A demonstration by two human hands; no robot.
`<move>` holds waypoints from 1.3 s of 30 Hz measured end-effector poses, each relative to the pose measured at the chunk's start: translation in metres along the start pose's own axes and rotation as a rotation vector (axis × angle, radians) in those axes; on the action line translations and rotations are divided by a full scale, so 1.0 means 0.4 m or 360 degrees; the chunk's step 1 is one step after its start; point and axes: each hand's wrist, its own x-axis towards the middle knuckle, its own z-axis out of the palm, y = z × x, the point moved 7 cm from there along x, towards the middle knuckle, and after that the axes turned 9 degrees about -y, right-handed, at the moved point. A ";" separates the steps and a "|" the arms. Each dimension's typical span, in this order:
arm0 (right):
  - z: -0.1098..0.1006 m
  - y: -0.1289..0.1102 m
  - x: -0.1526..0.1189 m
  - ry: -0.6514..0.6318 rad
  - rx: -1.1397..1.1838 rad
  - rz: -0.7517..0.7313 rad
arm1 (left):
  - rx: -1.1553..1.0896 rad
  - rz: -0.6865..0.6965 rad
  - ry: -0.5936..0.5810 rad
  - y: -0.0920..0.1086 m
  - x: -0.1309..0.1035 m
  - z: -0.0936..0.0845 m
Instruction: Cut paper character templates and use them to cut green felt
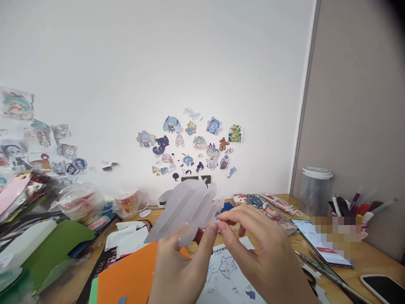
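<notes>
A white paper cutout (pixel 185 207) with strips of tape across its back is raised above the desk. My left hand (pixel 183 261) grips its lower edge, thumb pressed against the fingers. At the cutout's right edge, my right hand (pixel 259 249) pinches with thumb and index finger, touching a small bit there; whether that bit is paper or tape is too small to tell. Beneath the hands lie a printed sheet (pixel 226 266) with line drawings and an orange sheet (pixel 126 274).
Scissors (pixel 329 270), a lit phone (pixel 325 245) and a dark-screened device (pixel 384 289) lie right. Behind them stand a lidded tub (pixel 316 192) and pens (pixel 354 202). Wrapped bowls (pixel 80 202) and green paper (pixel 60 253) are left. Stickers (pixel 199 142) cover part of the wall.
</notes>
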 end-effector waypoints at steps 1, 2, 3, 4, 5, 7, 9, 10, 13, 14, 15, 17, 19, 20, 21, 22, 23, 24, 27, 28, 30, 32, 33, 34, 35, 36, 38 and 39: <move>0.001 0.002 0.001 -0.0013 0.0026 0.0026 | 0.0001 0.0001 0.0000 -0.001 0.000 0.000; 0.002 0.005 0.002 -0.0033 0.0064 0.0062 | -0.0004 0.0004 -0.0006 -0.002 -0.001 0.001; 0.003 0.009 0.003 -0.0053 0.0108 0.0102 | -0.0012 0.0007 -0.0012 -0.004 0.000 0.002; 0.004 0.014 0.003 -0.0072 0.0156 0.0142 | -0.0020 0.0010 -0.0012 -0.006 0.000 0.002; 0.005 0.020 0.003 -0.0087 0.0208 0.0187 | -0.0022 0.0015 -0.0011 -0.007 0.000 0.002; 0.008 0.031 0.002 -0.0117 0.0308 0.0276 | 0.0006 0.0027 0.0002 -0.007 0.000 0.001; 0.011 0.041 0.000 -0.0152 0.0380 0.0357 | 0.0050 0.0027 0.0009 -0.007 -0.002 -0.001; 0.013 0.045 -0.002 -0.0172 0.0405 0.0386 | 0.0059 0.0024 0.0006 -0.007 -0.003 -0.001; 0.017 0.053 -0.005 -0.0226 0.0469 0.0449 | 0.0038 0.0009 -0.0001 -0.008 -0.006 -0.002; 0.019 0.055 -0.007 -0.0246 0.0491 0.0470 | 0.0027 0.0011 -0.0006 -0.007 -0.006 -0.002; 0.021 0.057 -0.008 -0.0261 0.0501 0.0483 | 0.0017 0.0014 -0.0014 -0.006 -0.006 -0.001; 0.019 0.055 -0.008 -0.0239 0.0456 0.0461 | 0.0012 0.0015 -0.0026 -0.005 -0.005 -0.001; 0.013 0.044 -0.006 -0.0160 0.0322 0.0359 | 0.0037 -0.0008 -0.0021 -0.005 -0.004 -0.002; 0.009 0.036 -0.005 -0.0107 0.0246 0.0291 | 0.0051 -0.0023 -0.0013 -0.005 -0.003 -0.003; 0.008 0.028 -0.005 -0.0070 0.0180 0.0228 | 0.0062 -0.0033 -0.0007 -0.005 -0.003 -0.004; 0.009 0.021 -0.005 -0.0045 0.0133 0.0174 | 0.0070 -0.0036 -0.0001 -0.004 -0.004 -0.004; 0.011 0.016 -0.005 -0.0033 0.0112 0.0137 | 0.0074 -0.0033 0.0001 -0.002 -0.004 -0.004; 0.013 0.014 -0.005 -0.0024 0.0112 0.0118 | 0.0072 -0.0025 -0.0003 0.002 -0.005 -0.003; 0.014 0.022 -0.004 0.0002 0.0160 0.0143 | 0.0071 -0.0106 0.0045 0.005 -0.012 -0.005; 0.011 0.027 -0.004 0.0028 0.0165 0.0172 | 0.0072 -0.0172 0.0084 0.003 -0.015 -0.008; 0.006 0.038 -0.002 0.0058 0.0147 0.0236 | 0.0064 -0.0306 0.0151 -0.006 -0.022 -0.014; 0.004 0.045 -0.001 0.0056 0.0137 0.0273 | 0.0031 -0.0343 0.0150 -0.011 -0.023 -0.015; 0.005 0.044 -0.001 0.0043 0.0143 0.0271 | 0.0004 -0.0318 0.0123 -0.011 -0.021 -0.012; 0.007 0.042 0.000 0.0036 0.0158 0.0257 | -0.0023 -0.0275 0.0086 -0.010 -0.018 -0.008; 0.008 0.038 0.000 0.0035 0.0174 0.0231 | -0.0047 -0.0228 0.0053 -0.009 -0.014 -0.005; 0.008 0.033 -0.001 0.0042 0.0187 0.0206 | -0.0069 -0.0195 0.0029 -0.008 -0.012 -0.001; 0.010 0.025 -0.001 0.0052 0.0183 0.0169 | -0.0110 -0.0191 0.0018 -0.011 -0.010 0.003; 0.011 0.021 -0.001 0.0051 0.0164 0.0156 | -0.0126 -0.0212 0.0028 -0.012 -0.011 0.003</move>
